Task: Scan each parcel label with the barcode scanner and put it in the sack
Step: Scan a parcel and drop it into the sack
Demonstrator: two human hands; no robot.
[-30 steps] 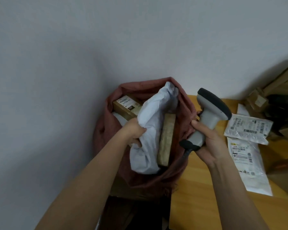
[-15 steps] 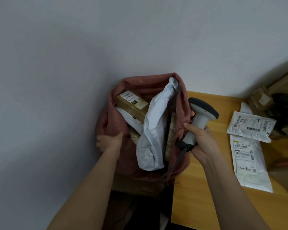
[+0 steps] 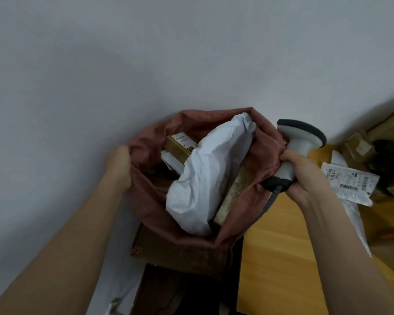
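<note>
A reddish-brown sack stands open against the wall, left of the wooden table. Inside it lie a crumpled white poly mailer, a small brown box with a label and a flat tan parcel. My left hand grips the sack's left rim from outside. My right hand holds the grey-and-white barcode scanner by its handle and pinches the sack's right rim with its fingertips. A labelled white parcel lies on the table to the right, over another pale mailer.
Brown cardboard boxes and dark items crowd the table's far right corner. A brown carton sits under the sack, with dark space below it. The scanner's cable hangs down beside the sack. The white wall is close behind.
My left hand let go of the white mailer inside the sack and moved to the sack's left rim. My right hand with the scanner rose to the right rim, and the mouth is spread wider.
</note>
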